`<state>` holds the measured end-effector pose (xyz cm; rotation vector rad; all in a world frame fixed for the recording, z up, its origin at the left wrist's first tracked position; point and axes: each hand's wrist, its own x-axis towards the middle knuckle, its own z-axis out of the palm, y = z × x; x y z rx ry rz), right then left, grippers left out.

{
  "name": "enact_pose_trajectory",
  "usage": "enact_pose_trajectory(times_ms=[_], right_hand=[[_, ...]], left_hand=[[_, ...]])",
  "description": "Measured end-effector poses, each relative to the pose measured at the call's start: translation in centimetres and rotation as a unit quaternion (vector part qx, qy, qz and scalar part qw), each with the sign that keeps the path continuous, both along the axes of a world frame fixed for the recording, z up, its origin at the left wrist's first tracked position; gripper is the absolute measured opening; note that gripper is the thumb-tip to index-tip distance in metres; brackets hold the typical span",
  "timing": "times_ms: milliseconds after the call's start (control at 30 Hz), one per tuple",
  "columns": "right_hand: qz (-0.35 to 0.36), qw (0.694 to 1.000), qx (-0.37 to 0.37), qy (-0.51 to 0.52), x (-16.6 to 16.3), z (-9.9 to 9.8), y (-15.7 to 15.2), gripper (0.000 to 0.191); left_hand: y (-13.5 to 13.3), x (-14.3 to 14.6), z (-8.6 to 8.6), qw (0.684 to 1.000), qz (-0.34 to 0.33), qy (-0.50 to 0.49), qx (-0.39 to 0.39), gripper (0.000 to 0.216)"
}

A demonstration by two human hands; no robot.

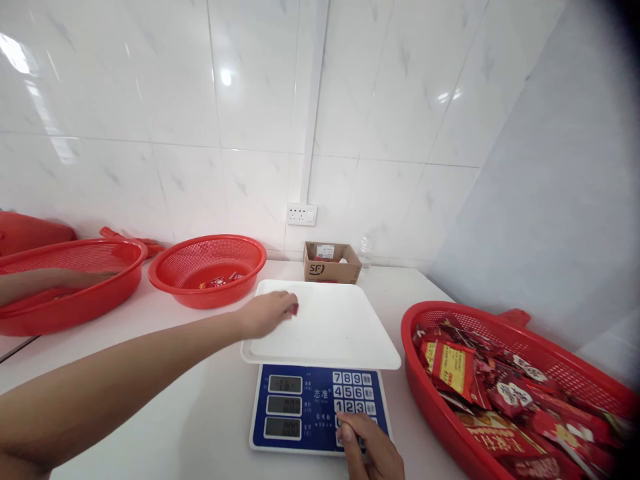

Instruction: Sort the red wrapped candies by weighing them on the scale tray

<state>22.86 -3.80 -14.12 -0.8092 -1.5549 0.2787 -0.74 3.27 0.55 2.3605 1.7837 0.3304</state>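
Note:
My left hand [267, 315] reaches over the white pan [330, 333] of a digital scale, its fingers closed on a small red packet [291, 310]. Part of that packet is hidden by my fingers. Below the pan, the blue scale panel [320, 427] has several number keys and three grey displays. At its lower right, my right hand [373, 447] rests over the lower keys, thumb and forefinger close together. Nothing shows between those fingers.
A red basket [415, 373] full of red snack packets stands at right. Behind left, another red basket [165, 280] holds a few small packets. A co-worker's arm [55, 283] reaches into a far-left basket [100, 317]. A cardboard box [345, 272] sits by the wall.

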Motion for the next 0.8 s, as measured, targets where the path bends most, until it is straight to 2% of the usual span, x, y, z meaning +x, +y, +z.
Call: enact_pose_trajectory(times_ms=[67, 133, 200, 267, 333, 433, 500, 600, 700, 800], right_hand=[[0.003, 1.000, 0.012, -0.019, 0.3, 0.0, 0.2, 0.017], [0.023, 0.998, 0.033, -0.051, 0.6, 0.3, 0.3, 0.015], [0.038, 0.995, 0.051, -0.082, 1.0, 0.5, 0.2, 0.014], [0.042, 0.992, 0.061, -0.105, 1.6, 0.5, -0.2, 0.013], [0.038, 0.990, 0.059, -0.121, 2.5, 0.2, -0.9, 0.013], [0.012, 0.987, 0.030, -0.156, 4.7, -0.9, -1.8, 0.014], [-0.026, 0.984, 0.009, -0.177, 6.4, -1.9, -2.0, 0.016], [-0.089, 0.973, 0.002, -0.211, 8.6, -3.4, -1.8, 0.021], [-0.106, 0.956, -0.011, -0.272, 10.0, -4.5, -1.4, 0.031], [-0.092, 0.933, -0.026, -0.346, 10.8, -4.9, -1.4, 0.043]], left_hand=[[1.0, -1.9, 1.1, 0.993, 0.073, -0.043, 0.082, 0.026], [1.6, -4.1, 2.1, 0.970, 0.160, -0.073, 0.167, 0.034], [1.1, -5.7, 2.5, 0.946, 0.232, -0.080, 0.213, 0.049], [-0.7, -6.5, 2.0, 0.937, 0.249, -0.073, 0.234, 0.058], [-3.6, -6.5, 0.2, 0.943, 0.214, -0.054, 0.250, 0.058], [-9.0, -6.3, -4.1, 0.953, 0.160, -0.026, 0.256, 0.061], [-12.4, -6.6, -7.1, 0.955, 0.184, -0.029, 0.232, 0.065], [-16.2, -7.7, -10.9, 0.969, 0.198, -0.010, 0.151, 0.069], [-18.4, -8.6, -12.8, 0.989, 0.129, 0.031, 0.063, 0.070], [-19.4, -8.6, -13.0, 0.996, 0.050, 0.076, -0.010, 0.069]])
